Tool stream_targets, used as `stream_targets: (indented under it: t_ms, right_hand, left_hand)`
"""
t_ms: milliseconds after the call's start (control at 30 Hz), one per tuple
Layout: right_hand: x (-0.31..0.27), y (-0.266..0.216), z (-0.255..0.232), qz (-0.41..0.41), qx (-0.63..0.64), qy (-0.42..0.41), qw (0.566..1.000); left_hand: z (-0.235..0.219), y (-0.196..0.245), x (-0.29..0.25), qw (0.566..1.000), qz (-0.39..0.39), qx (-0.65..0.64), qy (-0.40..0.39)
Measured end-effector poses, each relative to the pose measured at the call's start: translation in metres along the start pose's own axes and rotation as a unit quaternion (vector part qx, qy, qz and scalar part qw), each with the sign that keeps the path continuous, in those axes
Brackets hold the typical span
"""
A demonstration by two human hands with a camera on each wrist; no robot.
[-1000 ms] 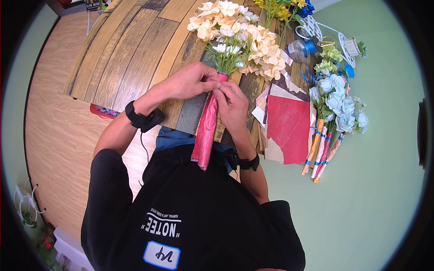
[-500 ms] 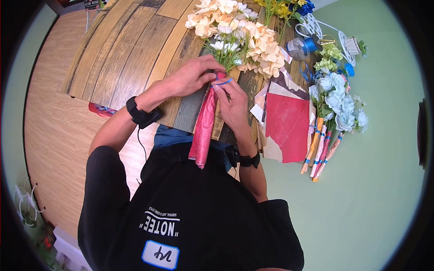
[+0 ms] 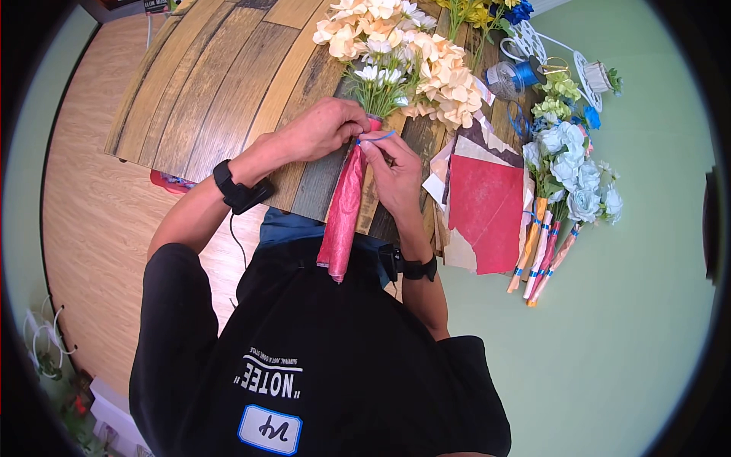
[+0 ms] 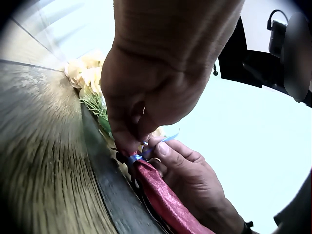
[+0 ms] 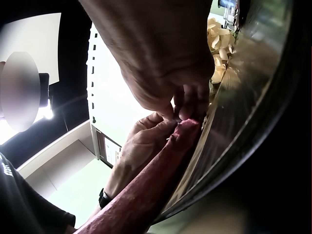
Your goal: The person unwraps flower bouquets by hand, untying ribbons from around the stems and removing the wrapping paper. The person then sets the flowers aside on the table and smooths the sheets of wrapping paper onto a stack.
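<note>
A bundle wrapped in pink-red paper (image 3: 344, 209) lies over the table's near edge, white daisies (image 3: 378, 75) at its top end. Blue ribbon (image 4: 135, 158) circles the neck of the wrap. My left hand (image 3: 324, 131) pinches at that neck from the left, fingertips at the ribbon. From the right, my right hand (image 3: 396, 174) pinches the ribbon between thumb and forefinger, a loose blue end (image 3: 384, 137) sticking out above it. In the right wrist view the fingertips of both hands meet at the paper's top.
Cream flowers (image 3: 451, 84) lie around the daisies. To the right are red and cream paper sheets (image 3: 485, 206), a blue ribbon spool (image 3: 524, 75), and several wrapped pale-blue flower bundles (image 3: 579, 179). Yellow flowers (image 3: 478, 19) stand at the back.
The blue ribbon end has come into view over my right hand. Both hands stay at the neck with small finger shifts, and the wrap has moved slightly left.
</note>
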State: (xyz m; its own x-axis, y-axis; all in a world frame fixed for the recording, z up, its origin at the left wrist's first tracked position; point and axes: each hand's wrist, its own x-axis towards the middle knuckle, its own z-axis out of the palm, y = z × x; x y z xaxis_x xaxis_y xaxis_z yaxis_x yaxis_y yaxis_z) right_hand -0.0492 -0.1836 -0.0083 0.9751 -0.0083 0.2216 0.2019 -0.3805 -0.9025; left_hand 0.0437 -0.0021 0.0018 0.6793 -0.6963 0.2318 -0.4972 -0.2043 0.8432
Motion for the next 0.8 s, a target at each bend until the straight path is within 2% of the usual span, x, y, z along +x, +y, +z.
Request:
stream_targets:
  t_ms: [300, 467, 533, 800]
  right_hand:
    - [-0.006, 0.010, 0.014, 0.080, 0.103, 0.082, 0.988]
    - [-0.004, 0.015, 0.013, 0.080, 0.088, 0.070, 0.990]
    - [-0.005, 0.018, 0.012, 0.095, 0.085, 0.060, 0.990]
    - [-0.004, 0.014, 0.015, 0.119, 0.189, 0.090, 0.971]
  left_hand:
    - [0.007, -0.004, -0.010, 0.999, -0.033, 0.026, 0.008]
    - [0.007, -0.004, -0.014, 0.999, -0.049, 0.014, 0.001]
    - [0.009, -0.002, -0.016, 0.997, -0.004, 0.063, 0.036]
    - [0.023, -0.001, -0.019, 0.995, -0.030, 0.058, 0.070]
